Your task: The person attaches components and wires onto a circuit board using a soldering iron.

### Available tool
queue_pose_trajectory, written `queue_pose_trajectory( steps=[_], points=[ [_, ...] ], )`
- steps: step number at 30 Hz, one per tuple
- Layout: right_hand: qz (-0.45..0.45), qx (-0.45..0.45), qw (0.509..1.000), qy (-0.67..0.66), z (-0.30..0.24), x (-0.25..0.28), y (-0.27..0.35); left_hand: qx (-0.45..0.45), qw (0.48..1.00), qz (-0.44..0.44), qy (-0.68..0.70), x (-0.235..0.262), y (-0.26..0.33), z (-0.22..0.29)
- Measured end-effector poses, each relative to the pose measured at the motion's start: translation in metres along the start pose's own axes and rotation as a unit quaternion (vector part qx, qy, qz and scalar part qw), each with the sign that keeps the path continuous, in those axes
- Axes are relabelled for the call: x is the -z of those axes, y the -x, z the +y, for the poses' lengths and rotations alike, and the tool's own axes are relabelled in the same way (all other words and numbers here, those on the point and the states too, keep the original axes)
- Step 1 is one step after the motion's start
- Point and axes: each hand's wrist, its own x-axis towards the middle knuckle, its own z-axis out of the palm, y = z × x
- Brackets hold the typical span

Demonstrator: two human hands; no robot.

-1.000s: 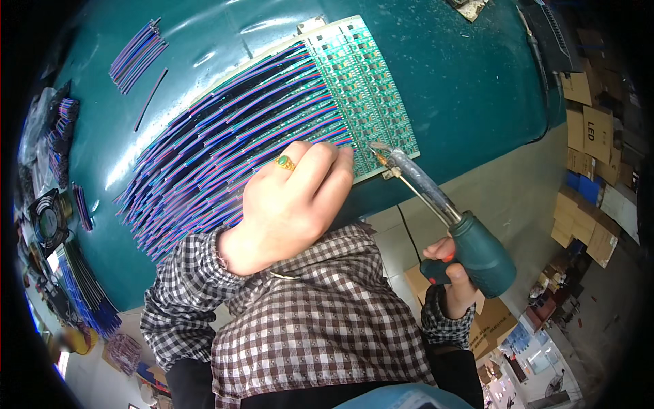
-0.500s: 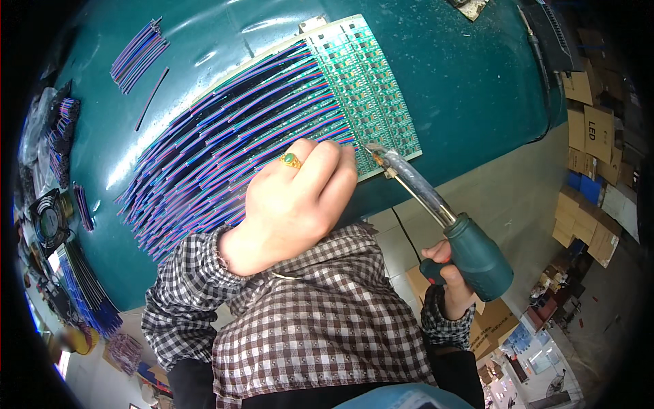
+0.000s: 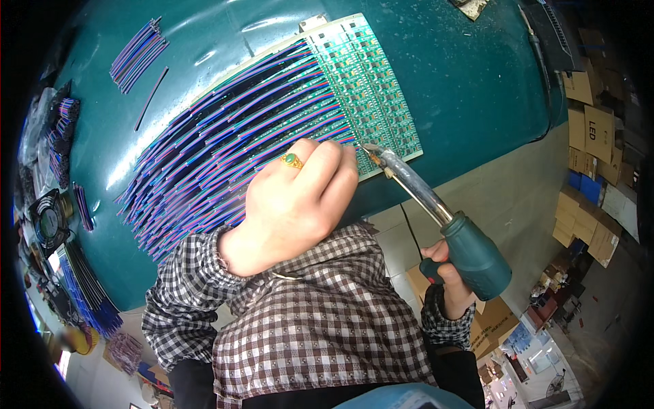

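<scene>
My right hand is wrapped round the grip of a green soldering gun. The gun's metal barrel slants up and left, with its tip at the lower edge of a green circuit board panel. Rows of small boards make up this panel, and many multicoloured wires run leftward from it. Over the lowest wires rests my left hand, wearing a ring with a green stone. Its fingers are closed in a pinch right beside the gun's tip. The fingertips, and whatever lies between them, are hidden.
A bundle of cut wires and one loose wire piece lie on the green table mat. At the left edge stand a small black fan and more wire bundles. Cardboard boxes are stacked at the right.
The soldering gun and my right hand have shifted very slightly left, and the tip sits a little closer to my left fingers. My left hand has hardly moved.
</scene>
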Motion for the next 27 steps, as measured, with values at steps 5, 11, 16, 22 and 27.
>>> queue_pose_trajectory(
  steps=[5, 11, 16, 22, 27],
  points=[
    [-0.007, -0.002, 1.0, 0.003, 0.0, 0.001, -0.001, -0.001, 1.0, 0.001, 0.0, 0.0, 0.0, 0.0],
    [-0.01, -0.002, 1.0, 0.016, 0.002, 0.003, -0.001, 0.002, 1.0, -0.004, -0.001, 0.0, 0.0, 0.001],
    [0.001, 0.007, 1.0, 0.0, 0.0, 0.001, 0.0, -0.001, 1.0, -0.004, -0.006, 0.0, 0.0, 0.001],
    [0.004, 0.013, 1.0, 0.007, 0.003, 0.005, 0.002, 0.0, 1.0, -0.003, -0.008, 0.0, 0.0, 0.0],
    [0.008, -0.033, 0.999, 0.008, -0.007, 0.0, -0.001, 0.0, 1.0, 0.002, 0.003, -0.001, 0.0, -0.001]
  ],
)
